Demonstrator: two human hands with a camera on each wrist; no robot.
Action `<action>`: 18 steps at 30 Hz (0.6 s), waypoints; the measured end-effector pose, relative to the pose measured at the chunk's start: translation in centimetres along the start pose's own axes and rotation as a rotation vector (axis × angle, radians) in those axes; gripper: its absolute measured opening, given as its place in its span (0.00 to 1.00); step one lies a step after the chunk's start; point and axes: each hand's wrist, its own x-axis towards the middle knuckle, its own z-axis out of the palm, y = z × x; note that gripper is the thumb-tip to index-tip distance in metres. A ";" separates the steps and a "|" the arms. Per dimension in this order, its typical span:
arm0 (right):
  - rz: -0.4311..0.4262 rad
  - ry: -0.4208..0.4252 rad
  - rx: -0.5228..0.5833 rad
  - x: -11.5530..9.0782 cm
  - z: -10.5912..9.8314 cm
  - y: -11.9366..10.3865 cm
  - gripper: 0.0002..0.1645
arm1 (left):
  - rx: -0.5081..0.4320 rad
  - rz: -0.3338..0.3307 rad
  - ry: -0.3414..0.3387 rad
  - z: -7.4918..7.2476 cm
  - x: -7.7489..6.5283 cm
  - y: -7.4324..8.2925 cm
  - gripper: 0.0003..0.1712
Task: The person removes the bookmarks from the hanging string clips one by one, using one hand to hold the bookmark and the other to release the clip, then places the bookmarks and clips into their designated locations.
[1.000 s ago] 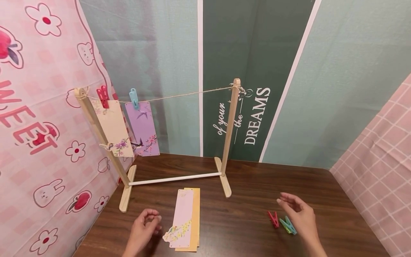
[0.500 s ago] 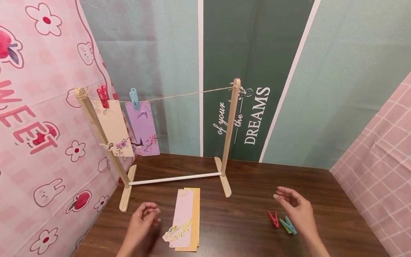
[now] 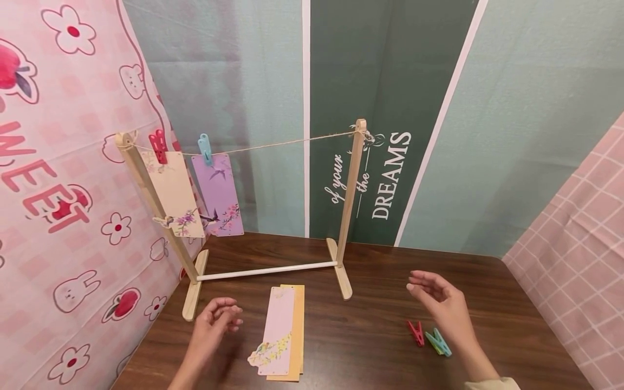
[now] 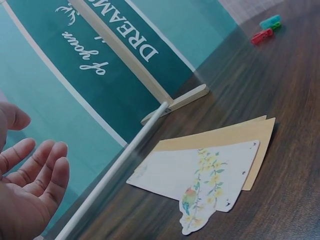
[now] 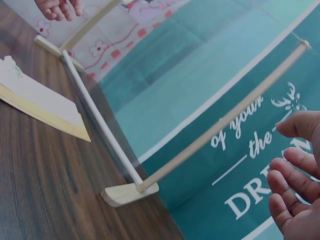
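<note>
Head: our left grip point(image 3: 212, 325) released, lower left, pink card point(image 3: 278, 333) just right of it; right grip point(image 3: 444, 303) released, lower right, red peg point(image 3: 416, 333) below | Left wrist: we see pink card lower centre, right of grip | Right wrist: pink card far left, grip far right

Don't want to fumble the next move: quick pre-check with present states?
1. Left hand and right hand free: ok, neither holds anything.
2. Cream card and purple card clipped up: ok, by the hung red clip and hung blue clip. Firmness of grip: cannot tell.
3. Bare string available: ok, between the purple card and the far post.
4. Loose cards separated: not ok, pink card overlaps yellow card.
5. Loose clips separated: not ok, blue clip and green clip lie bunched together.
</note>
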 end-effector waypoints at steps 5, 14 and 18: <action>-0.048 0.004 0.033 0.3 0.3 -0.9 0.20 | -0.038 -0.003 -0.017 -0.2 0.2 0.4 0.14; -0.096 0.011 0.056 0.7 0.8 -2.3 0.19 | -0.112 0.016 -0.035 -0.3 0.6 1.0 0.08; -0.107 0.004 0.074 1.0 1.1 -2.8 0.18 | -0.155 0.029 -0.049 -0.4 0.8 1.3 0.06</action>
